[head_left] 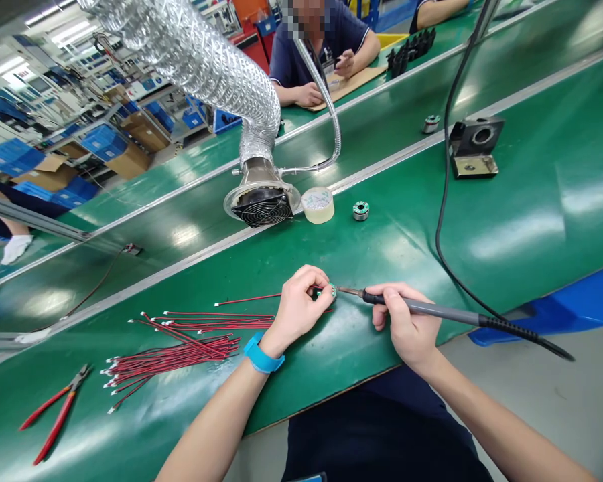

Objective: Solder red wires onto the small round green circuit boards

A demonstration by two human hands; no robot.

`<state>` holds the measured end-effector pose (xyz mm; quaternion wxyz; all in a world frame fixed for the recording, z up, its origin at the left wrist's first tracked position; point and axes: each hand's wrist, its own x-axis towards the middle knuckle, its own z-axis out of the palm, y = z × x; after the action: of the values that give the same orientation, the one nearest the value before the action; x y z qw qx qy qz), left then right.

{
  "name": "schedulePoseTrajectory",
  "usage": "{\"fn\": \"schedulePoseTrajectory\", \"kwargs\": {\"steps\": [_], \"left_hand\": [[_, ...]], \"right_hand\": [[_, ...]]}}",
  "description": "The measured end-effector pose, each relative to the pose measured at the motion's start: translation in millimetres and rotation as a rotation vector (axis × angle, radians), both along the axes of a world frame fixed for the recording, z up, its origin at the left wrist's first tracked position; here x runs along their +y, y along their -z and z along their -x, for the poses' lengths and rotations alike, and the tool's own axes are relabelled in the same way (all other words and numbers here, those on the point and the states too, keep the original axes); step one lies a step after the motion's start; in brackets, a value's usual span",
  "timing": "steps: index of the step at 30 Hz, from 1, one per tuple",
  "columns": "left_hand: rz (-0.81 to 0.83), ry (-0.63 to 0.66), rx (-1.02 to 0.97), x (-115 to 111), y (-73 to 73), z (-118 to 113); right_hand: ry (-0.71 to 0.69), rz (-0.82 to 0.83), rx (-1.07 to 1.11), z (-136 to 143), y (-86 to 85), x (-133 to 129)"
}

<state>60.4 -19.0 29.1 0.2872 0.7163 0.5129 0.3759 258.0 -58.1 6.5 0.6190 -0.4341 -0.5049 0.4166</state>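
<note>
My left hand (304, 298), with a blue band at the wrist, pinches a small round green circuit board (333, 291) at its fingertips. A red wire (248, 298) with a white connector stretches out to the left from behind that hand; whether it joins the board is hidden. In my right hand (407, 321) is a soldering iron (439, 310), gripped like a pen. Its tip points left and is at the board's edge; I cannot tell if they touch. Bundles of red and black wires (181, 361) with white connectors lie left of my left hand.
Red-handled cutters (60, 412) lie at the left. A fan-ended exhaust duct (264, 201) hangs beyond my hands, beside a tape roll (318, 205) and another round part (360, 211). The iron's cable runs past a metal stand (475, 147). A co-worker (326, 60) sits opposite.
</note>
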Motion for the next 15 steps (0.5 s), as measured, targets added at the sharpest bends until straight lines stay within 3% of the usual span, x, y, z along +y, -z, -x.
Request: {"fn": "schedulePoseTrajectory", "kwargs": {"steps": [10,13,15], "left_hand": [[0.000,-0.002,-0.001,1.1,-1.4,-0.9],[0.000,-0.001,0.008,0.7,-0.7,-0.2],[-0.003,0.005,0.009,1.0,0.4,0.6]], "right_hand": [[0.074,-0.050,-0.047,-0.8,3.0,3.9],[0.053,-0.070,-0.153,-5.3,1.0,22.7],[0.079,-0.099,-0.262,-11.8,-2.1,48.5]]}}
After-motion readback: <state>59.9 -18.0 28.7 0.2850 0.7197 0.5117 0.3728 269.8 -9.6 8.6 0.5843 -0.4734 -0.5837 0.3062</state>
